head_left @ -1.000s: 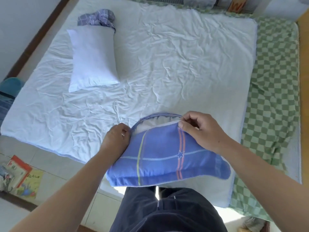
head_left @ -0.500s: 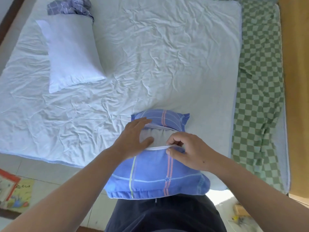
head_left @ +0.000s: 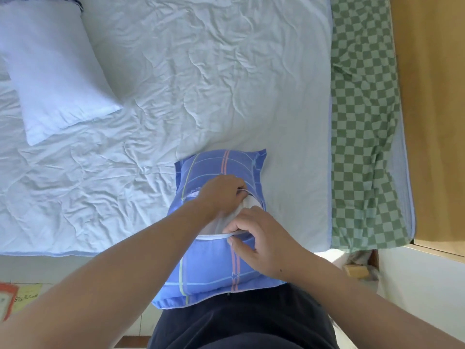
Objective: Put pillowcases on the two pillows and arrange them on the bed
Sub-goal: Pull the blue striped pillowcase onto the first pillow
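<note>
Currently: blue pillowcase on pillow, long axis running from bed's near edge inward; left hand grips far flap, right hand pinches near hem, opening between.

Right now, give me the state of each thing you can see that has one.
blue pillowcase: on a pillow, opening gaping, white pillow showing
bare pillow: uncovered, lying on the sheet
left hand: gripping the opening's far edge
right hand: pinching the near edge
white sheet: wrinkled
</note>
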